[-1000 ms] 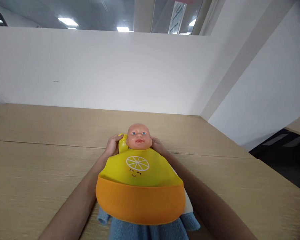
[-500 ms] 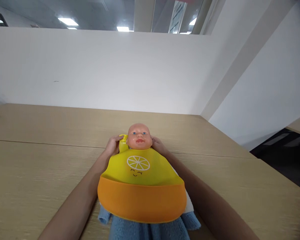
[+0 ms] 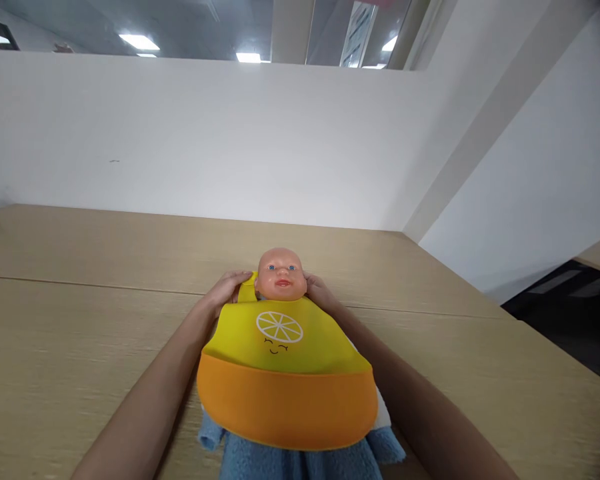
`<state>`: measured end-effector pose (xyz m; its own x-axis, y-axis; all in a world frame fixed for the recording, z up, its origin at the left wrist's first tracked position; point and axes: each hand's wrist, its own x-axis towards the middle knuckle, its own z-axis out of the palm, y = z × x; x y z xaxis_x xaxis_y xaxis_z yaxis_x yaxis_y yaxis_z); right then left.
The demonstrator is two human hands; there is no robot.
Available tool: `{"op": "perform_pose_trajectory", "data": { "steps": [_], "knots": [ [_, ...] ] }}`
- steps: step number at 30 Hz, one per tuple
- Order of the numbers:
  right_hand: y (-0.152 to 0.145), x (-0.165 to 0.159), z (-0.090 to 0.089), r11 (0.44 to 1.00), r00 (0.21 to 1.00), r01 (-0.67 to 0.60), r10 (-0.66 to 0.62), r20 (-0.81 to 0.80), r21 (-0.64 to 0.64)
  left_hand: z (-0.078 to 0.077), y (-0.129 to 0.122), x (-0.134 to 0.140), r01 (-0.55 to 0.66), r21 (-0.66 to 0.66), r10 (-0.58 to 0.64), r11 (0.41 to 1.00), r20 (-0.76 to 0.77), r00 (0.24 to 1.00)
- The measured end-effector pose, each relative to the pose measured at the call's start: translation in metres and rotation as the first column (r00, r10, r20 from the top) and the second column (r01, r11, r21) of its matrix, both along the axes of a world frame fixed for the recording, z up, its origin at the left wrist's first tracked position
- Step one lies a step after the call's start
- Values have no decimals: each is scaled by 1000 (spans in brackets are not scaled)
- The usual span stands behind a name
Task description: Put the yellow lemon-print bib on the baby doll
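Note:
A baby doll [image 3: 282,275] in fuzzy blue-and-white clothes lies face up on the table, its head pointing away from me. Over its chest is a yellow bib [image 3: 285,343] with a lemon-slice print and an orange catch pocket [image 3: 287,403]. At the left of the doll's head, my left hand [image 3: 229,291] is closed on the bib's yellow neck strap [image 3: 248,288]. My right hand [image 3: 319,291] is at the right side of the head, its fingertips hidden behind the head and neck. What those fingers hold, if anything, does not show.
The wood-grain table [image 3: 90,333] has a seam running across it. A white wall [image 3: 205,140] with a window above stands at the far edge, and a pillar [image 3: 480,127] rises at the right. A dark gap [image 3: 570,313] lies beyond the table's right edge.
The neck strap beside the doll's head now looks flatter and straighter, with my left hand's fingers nearer the head. My right hand stays almost where it was.

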<state>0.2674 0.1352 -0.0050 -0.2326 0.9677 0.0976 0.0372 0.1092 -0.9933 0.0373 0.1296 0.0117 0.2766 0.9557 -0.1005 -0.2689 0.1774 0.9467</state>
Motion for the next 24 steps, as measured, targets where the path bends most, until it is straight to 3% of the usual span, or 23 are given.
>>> {"op": "perform_pose_trajectory", "data": {
  "steps": [4,10,15,18,24],
  "knots": [
    [-1,-1,0,1000,1000,-20,20,-19,-20,0,2,-4,142,-15,-142,990,-59,988],
    [-1,-2,2,999,999,-18,17,-45,-37,3,9,-4,136,46,-126,990,-178,976],
    [-1,-2,1,999,999,-13,11,-41,-36,8,1,-8,115,-4,-114,993,-140,984],
    [0,-1,-4,999,998,-29,27,-63,-27,0,3,-16,145,-55,-150,988,-115,982],
    [6,4,-13,997,997,-74,74,-23,19,-18,11,-26,203,-32,-203,979,7,979]
  ]
}}
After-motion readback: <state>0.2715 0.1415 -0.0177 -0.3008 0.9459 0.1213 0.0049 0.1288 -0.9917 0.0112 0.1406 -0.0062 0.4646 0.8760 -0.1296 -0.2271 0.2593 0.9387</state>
